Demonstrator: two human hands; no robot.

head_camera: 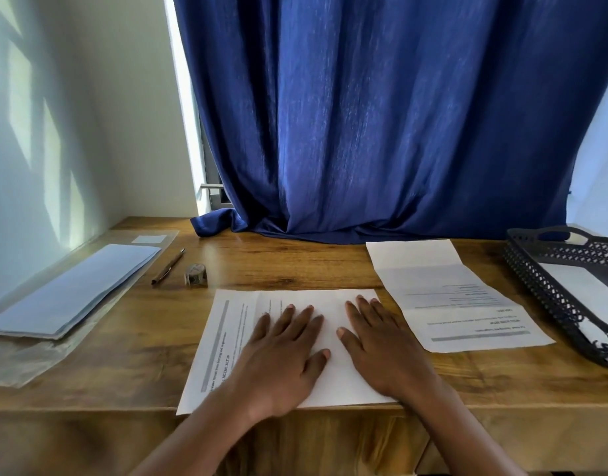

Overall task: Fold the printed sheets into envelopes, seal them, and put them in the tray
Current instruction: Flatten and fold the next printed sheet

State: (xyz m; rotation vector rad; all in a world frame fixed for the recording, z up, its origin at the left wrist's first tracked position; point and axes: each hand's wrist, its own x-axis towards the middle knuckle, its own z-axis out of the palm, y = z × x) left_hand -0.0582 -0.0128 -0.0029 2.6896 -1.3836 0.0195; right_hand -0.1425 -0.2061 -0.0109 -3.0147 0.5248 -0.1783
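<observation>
Head view: left hand (282, 352) and right hand (381, 345) lie flat and spread — gripping nothing — on the folded panel of the sheet (227, 338) at the desk's (295, 266) near edge. Judged risks: uneven pressure skews the crease; the overhanging sheet slides off. Envelopes (75, 290) lie far left, tray (550, 290) far right.

Blue curtain (381, 115), white wall (72, 115), wooden desk (295, 262)

Deep blue curtain (381, 115), wood-grain desk (130, 338), black lattice tray (550, 297), pale blue envelopes (72, 290)
</observation>
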